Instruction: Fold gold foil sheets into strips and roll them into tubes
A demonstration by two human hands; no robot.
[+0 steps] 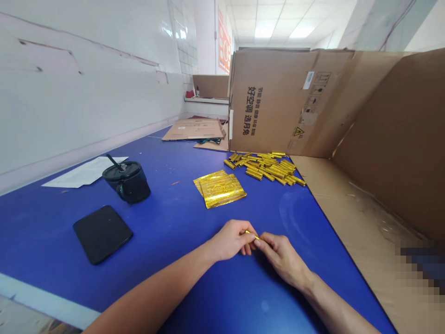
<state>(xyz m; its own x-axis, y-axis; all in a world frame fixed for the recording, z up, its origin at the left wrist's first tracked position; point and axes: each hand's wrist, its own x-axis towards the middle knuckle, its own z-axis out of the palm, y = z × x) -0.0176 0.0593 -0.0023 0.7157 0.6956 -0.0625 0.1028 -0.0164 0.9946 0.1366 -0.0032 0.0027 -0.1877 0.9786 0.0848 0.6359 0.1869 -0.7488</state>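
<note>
My left hand and my right hand meet over the front of the blue table. Both pinch a small gold roll between them; the fingers cover most of it. Beyond my hands lie a few flat, overlapping gold foil sheets. Farther back and to the right, a loose heap of several narrow gold rolls rests by the cardboard.
A black lidded mug with a handle stands at the left, near white paper and a flat black object. A large cardboard box borders the back and right. Flat cardboard lies farther back.
</note>
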